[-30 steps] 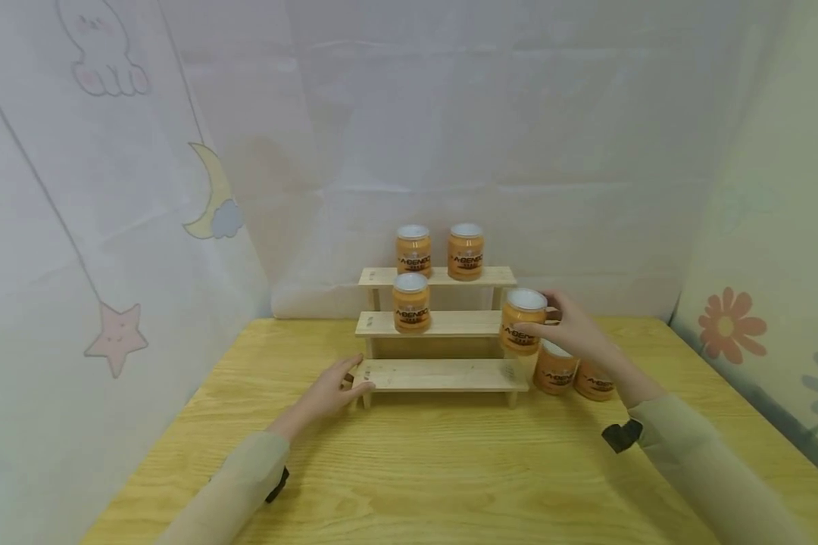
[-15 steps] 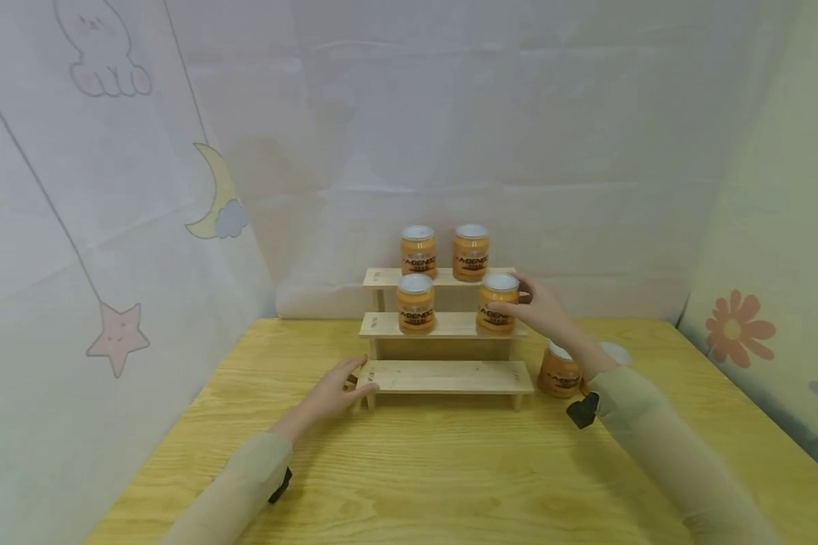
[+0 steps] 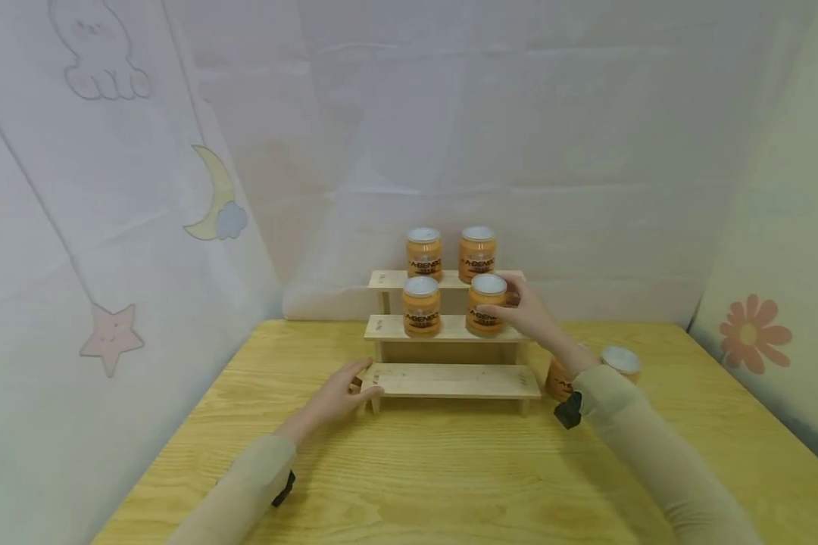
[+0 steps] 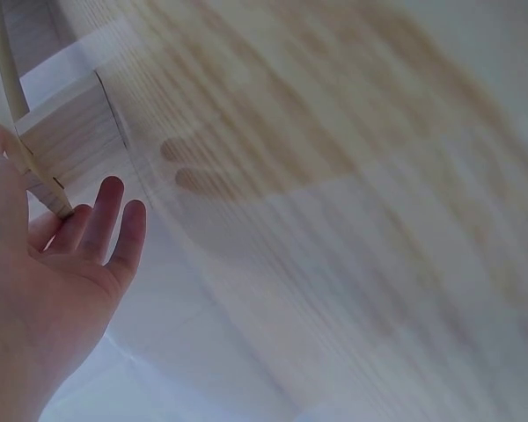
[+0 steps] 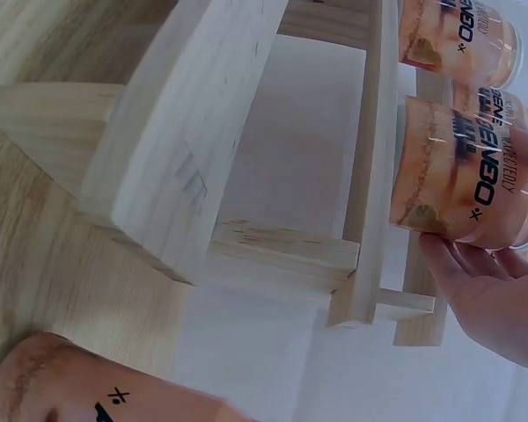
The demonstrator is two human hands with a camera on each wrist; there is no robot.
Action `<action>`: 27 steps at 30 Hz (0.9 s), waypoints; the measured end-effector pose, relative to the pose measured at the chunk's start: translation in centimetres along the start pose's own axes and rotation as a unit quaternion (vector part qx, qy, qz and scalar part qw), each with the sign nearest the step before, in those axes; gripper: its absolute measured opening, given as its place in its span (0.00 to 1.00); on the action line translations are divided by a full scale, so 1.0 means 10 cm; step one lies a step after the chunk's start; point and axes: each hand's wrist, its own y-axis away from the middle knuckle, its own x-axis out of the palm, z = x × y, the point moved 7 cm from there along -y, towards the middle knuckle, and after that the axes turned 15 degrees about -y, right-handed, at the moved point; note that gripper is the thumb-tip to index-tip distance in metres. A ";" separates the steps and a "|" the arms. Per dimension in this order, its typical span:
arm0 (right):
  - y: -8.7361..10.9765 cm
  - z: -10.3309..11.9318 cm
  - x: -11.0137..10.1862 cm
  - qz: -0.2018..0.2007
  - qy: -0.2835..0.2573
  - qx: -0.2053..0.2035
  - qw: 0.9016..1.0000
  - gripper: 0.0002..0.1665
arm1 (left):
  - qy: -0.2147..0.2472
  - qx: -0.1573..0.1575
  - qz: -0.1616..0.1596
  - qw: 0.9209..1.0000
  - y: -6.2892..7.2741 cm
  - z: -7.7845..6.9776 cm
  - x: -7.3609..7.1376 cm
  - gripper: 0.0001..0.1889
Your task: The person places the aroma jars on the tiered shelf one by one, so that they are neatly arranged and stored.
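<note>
Head view: right hand [image 3: 528,314] grips a jar [image 3: 484,322] on the middle shelf [image 3: 385,328]

At the left, the left hand [image 3: 334,393] holds the left end of a wooden stand's [image 3: 450,378] lowest shelf, thumb at the near edge and fingers toward the far one. Farther back, an orange jar [image 3: 423,261] stands on the top shelf [image 3: 386,280]; another jar [image 3: 420,314] stands nearer, on the middle shelf.

Next rightward come the second top-shelf jar [image 3: 477,261] and, nearer, the gripped jar, upright, with the right hand's thumb and fingers closed round its right side. All four have pale tops and dark lettering. Whether the orange is filling or wrapper, I cannot tell.

Right of the stand, two more jars, one left [image 3: 557,378] and one right [image 3: 620,359], stand on the table [image 3: 450,469], partly hidden by the right sleeve [image 3: 644,435].
</note>
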 end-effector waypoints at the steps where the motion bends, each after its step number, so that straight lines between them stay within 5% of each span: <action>1: 0.00 -0.01 0.01 0.003 -0.004 0.000 1.000 0.44 | -0.002 0.000 -0.001 1.000 0.00 0.01 0.00 0.40; 27: -0.08 -0.14 0.15 0.006 -0.005 0.049 0.999 0.52 | -0.012 -0.005 0.003 1.000 0.00 0.11 -0.07 0.41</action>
